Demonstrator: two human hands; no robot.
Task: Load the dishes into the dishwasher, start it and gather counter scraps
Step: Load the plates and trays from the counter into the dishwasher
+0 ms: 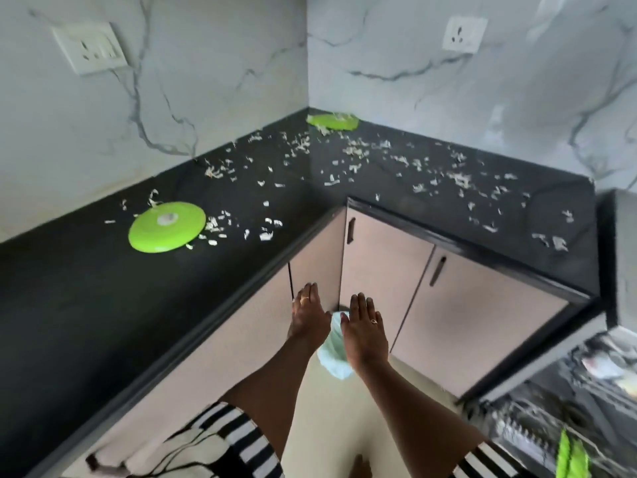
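Below the scrap-strewn black counter (86,305), both hands (left (307,313), right (363,331)) stretch forward, palms down, fingers spread, gripping nothing.

Walls: white marble (213,74), sockets (89,48) above the hands.
Counter: black (69,288), L-shaped.
Cabinets: pink doors (386,270) beyond the hands.
Floor: cream (348,419).

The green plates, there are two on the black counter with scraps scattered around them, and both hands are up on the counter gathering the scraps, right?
Not quite. In the head view, both green plates sit on the black counter among scraps, but the left hand and right hand are below the counter, in front of the cabinets, not on it.
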